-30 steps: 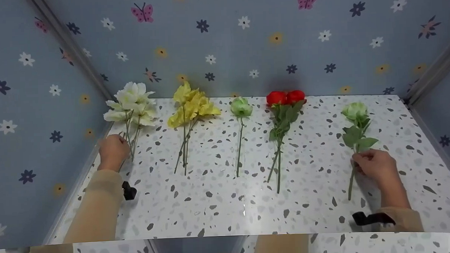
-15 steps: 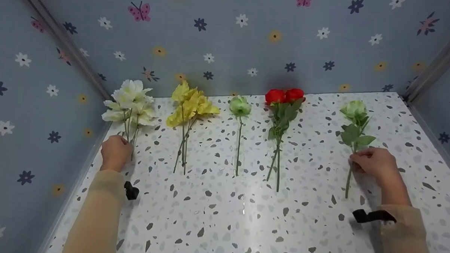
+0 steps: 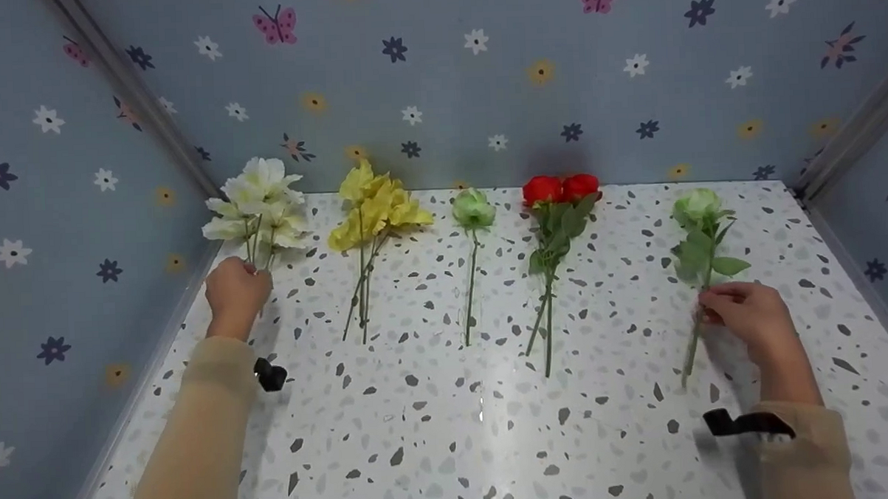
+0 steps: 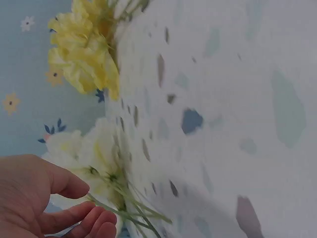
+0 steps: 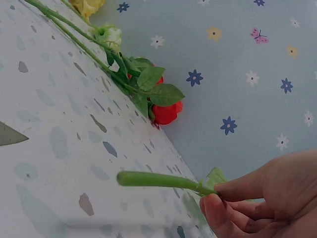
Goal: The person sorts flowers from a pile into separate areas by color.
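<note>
My right hand (image 3: pixel 753 316) pinches the stem of a pale green rose (image 3: pixel 698 208) between thumb and fingertips. In the right wrist view, the cut end of this rose stem (image 5: pixel 153 179) sticks out from the fingers above the speckled tabletop. At the far left my left hand (image 3: pixel 237 295) is at the stems of the white flowers (image 3: pixel 261 189), overlapping them. In the left wrist view its fingers are loosely bent, with a small gap between thumb tip (image 4: pixel 81 189) and index finger, and a thin stem shows there. The white flowers lie against the back corner.
Yellow flowers (image 3: pixel 375 211), a single green flower (image 3: pixel 474 210) and two red roses (image 3: pixel 560 191) lie in a row, stems toward the front. A patterned blue wall (image 3: pixel 453 79) closes off the back. Side walls bound the speckled table (image 3: pixel 421 442).
My left hand has shifted right over the white stems, while the white flowers stay put. The green rose in my right hand has tilted a little, its head moving slightly up.
</note>
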